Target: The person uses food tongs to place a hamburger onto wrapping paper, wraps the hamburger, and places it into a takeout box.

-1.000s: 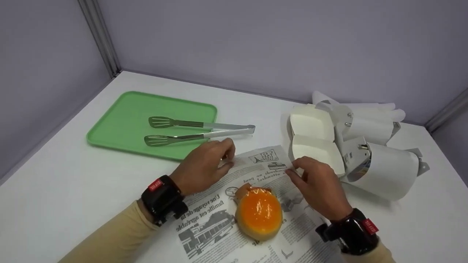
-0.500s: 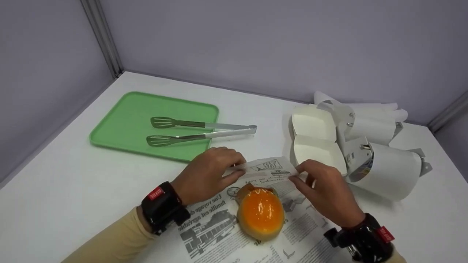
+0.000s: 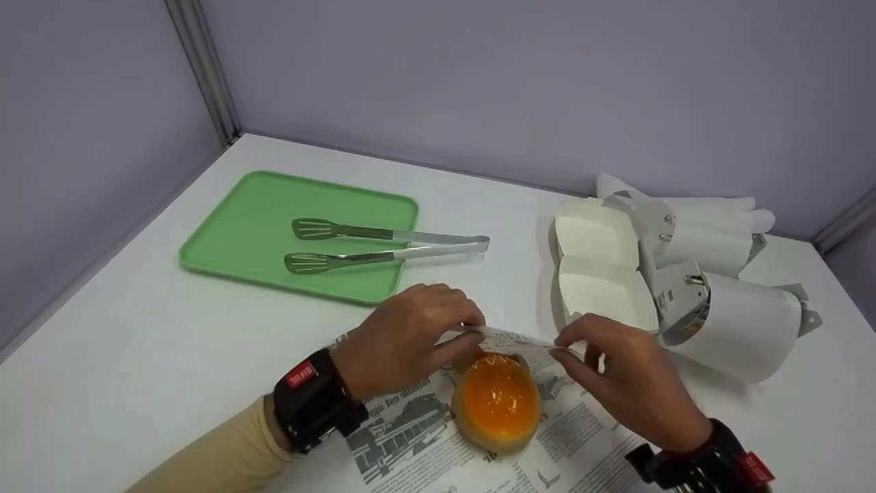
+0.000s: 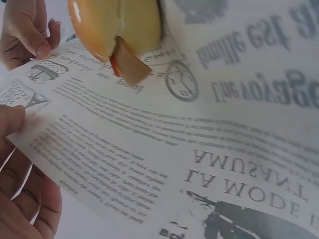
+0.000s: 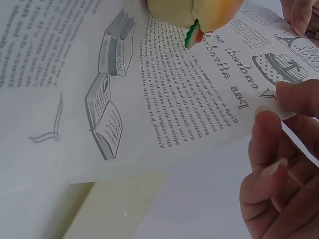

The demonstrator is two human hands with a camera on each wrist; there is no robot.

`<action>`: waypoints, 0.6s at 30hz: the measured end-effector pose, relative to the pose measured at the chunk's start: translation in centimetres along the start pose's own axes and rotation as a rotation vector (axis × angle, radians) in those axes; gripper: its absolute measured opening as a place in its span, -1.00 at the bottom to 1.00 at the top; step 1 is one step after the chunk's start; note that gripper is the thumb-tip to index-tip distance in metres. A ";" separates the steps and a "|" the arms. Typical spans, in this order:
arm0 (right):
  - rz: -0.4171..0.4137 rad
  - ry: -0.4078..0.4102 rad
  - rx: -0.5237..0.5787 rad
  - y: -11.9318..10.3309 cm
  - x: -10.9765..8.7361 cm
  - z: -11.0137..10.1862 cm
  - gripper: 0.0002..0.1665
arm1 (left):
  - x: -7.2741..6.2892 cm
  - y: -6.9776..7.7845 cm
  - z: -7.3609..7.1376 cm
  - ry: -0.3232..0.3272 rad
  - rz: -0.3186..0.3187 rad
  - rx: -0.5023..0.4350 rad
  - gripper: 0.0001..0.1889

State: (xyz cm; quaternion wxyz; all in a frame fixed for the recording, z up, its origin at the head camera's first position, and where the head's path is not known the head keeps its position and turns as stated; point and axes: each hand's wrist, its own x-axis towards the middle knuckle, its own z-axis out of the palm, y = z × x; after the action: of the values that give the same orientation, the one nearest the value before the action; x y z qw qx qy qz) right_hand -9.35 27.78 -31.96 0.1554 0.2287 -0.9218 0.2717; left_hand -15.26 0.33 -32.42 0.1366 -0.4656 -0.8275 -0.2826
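Note:
A sandwich bun (image 3: pixel 498 404) with a glossy orange-brown top lies on a printed sheet of wrapping paper (image 3: pixel 410 445). Brown and green filling pokes out at the bun's far end, as the wrist views show. My left hand (image 3: pixel 410 342) pinches the paper's far edge between thumb and fingers, just beyond the bun. Farther right along that edge, my right hand (image 3: pixel 626 373) pinches the paper too. Between the two hands the edge is lifted and stretched. In the left wrist view, the raised paper (image 4: pixel 114 119) slopes up from the bun (image 4: pixel 119 30) to the fingers.
A green tray (image 3: pixel 239 226) stands at the back left, with metal tongs (image 3: pixel 390 246) lying across its right side. An opened white clamshell box (image 3: pixel 602 260) is behind my right hand. White curved holders (image 3: pixel 746 322) stand to its right. A wall closes off the back.
The left hand has taken hold of the paper's far edge and moved right and nearer. Both hands have raised that edge and drawn it toward the bun, which stays on the sheet.

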 end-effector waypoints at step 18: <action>-0.136 -0.173 0.060 -1.0 -1.8 0.2 -0.62 | -0.2 2.0 0.1 -0.190 0.207 0.035 -0.97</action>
State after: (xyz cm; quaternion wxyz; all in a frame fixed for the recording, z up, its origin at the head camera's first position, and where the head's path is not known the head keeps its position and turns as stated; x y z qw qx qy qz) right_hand -7.39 27.54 -32.38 0.0865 0.3180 -0.9056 0.2670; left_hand -13.43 1.08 -31.89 0.0942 -0.5706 -0.7891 -0.2071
